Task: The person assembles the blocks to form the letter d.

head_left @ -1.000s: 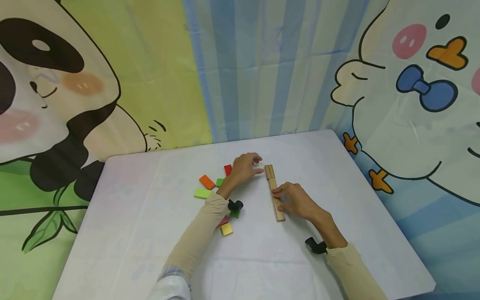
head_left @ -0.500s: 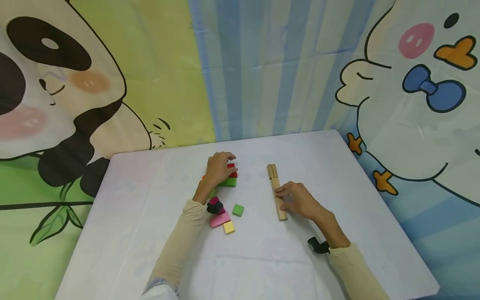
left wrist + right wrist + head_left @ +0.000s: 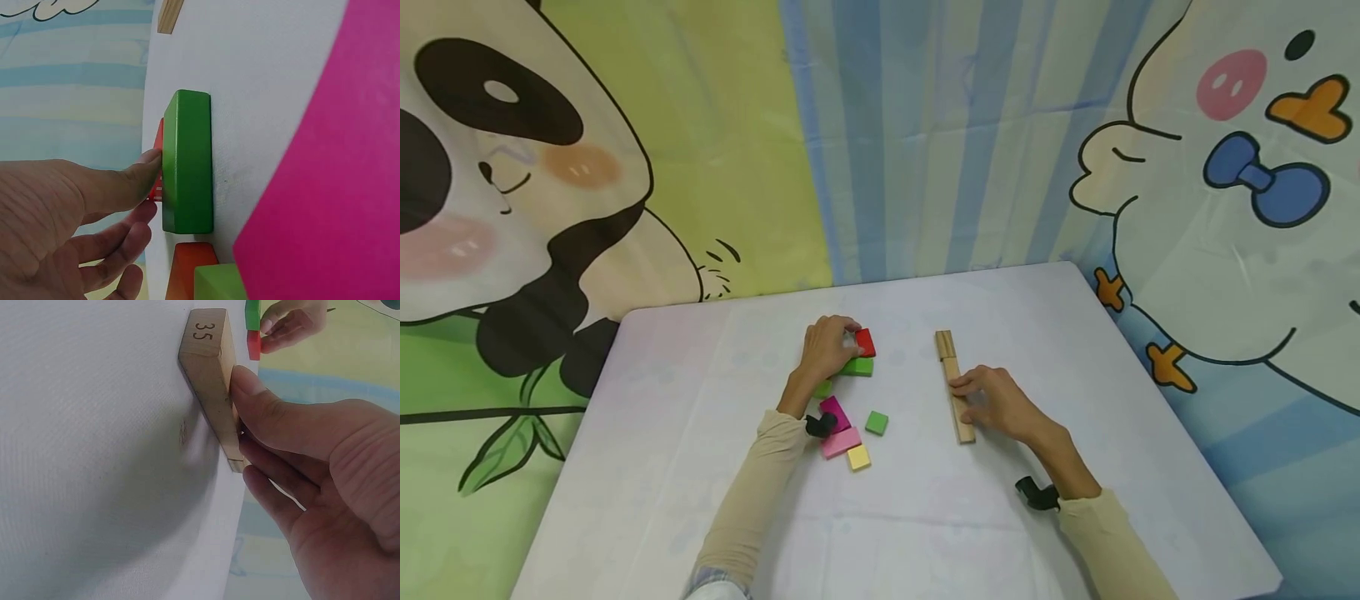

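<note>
My left hand (image 3: 827, 346) has its thumb and fingertips at a red block (image 3: 866, 342) and pinches it. A longer green block (image 3: 187, 162) lies right beside the red one and partly covers it in the left wrist view. To the right, my right hand (image 3: 1003, 404) grips a long plain wooden block (image 3: 956, 390) lying flat on the table, thumb on one side and fingers on the other. Its end reads "35" in the right wrist view. At its far end, lined up with it, are short wooden blocks (image 3: 944, 343).
Magenta (image 3: 837, 412), pink (image 3: 841, 442) and yellow (image 3: 859, 457) blocks lie below the left wrist, beside a small green block (image 3: 876, 422). Light green (image 3: 222, 281) and orange (image 3: 189, 269) blocks sit near the long green one. A printed cloth wall (image 3: 895, 150) borders the white table (image 3: 1075, 333).
My left hand has moved left from beside the wooden blocks to the coloured ones, then come down onto the red block. My right hand stays on the wooden block.
</note>
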Available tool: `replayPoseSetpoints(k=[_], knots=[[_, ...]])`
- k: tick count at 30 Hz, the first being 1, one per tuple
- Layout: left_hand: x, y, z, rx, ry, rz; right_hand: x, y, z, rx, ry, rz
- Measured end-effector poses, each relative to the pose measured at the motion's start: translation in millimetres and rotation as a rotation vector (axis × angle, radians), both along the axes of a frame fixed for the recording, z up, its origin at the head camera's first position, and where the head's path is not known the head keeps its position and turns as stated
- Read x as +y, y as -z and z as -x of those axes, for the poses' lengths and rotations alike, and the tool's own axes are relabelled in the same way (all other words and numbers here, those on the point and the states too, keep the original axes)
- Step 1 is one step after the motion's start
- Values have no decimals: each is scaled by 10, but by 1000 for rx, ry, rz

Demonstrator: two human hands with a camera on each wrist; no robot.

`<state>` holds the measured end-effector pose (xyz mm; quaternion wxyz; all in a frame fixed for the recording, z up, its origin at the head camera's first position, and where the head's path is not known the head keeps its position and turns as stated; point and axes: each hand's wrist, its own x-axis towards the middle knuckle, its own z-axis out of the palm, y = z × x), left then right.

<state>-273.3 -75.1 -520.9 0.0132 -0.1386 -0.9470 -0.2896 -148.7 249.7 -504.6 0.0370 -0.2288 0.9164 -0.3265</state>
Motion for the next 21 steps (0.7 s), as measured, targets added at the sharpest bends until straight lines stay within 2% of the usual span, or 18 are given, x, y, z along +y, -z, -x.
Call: replayPoseSetpoints(k=[9, 21], knots=[[79, 17, 68, 2, 15, -43, 7, 12, 1, 6, -3, 2], [374, 38, 229, -20, 15, -61, 10, 29, 9, 12, -9, 2]])
